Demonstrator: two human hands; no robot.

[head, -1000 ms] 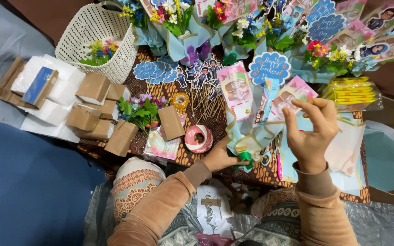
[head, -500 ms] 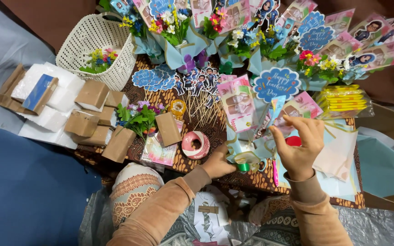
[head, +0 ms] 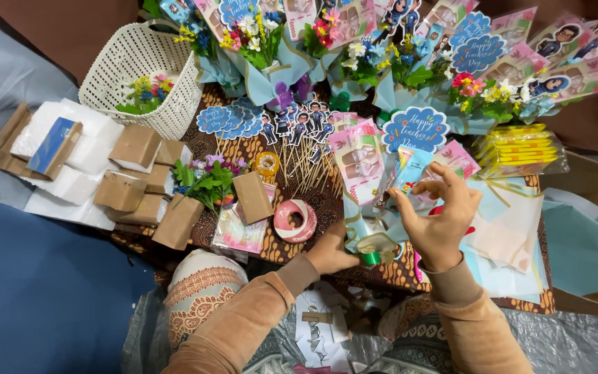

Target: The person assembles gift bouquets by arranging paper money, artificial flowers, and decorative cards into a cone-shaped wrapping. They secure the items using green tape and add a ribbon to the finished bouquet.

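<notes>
My left hand (head: 331,253) is closed around the base of a small bouquet (head: 375,208) wrapped in light blue paper, next to a green tape roll (head: 369,257). My right hand (head: 439,220) is raised over the bouquet, pinching a thin colourful packet (head: 410,166) between thumb and fingers. A pink banknote on a stick (head: 358,161) and a blue scalloped greeting topper (head: 416,129) stand in the bouquet. Both sleeves are tan.
A pink tape roll (head: 295,221) lies left of my hands. Brown cardboard pieces (head: 126,188) and white foam (head: 64,138) sit at left beside a white basket (head: 147,76). Finished bouquets (head: 264,48) line the back; yellow packets (head: 517,149) at right.
My right hand has come down from higher up toward the bouquet, still pinching the packet. The camera view shifted slightly. My left hand stays at the bouquet's base.
</notes>
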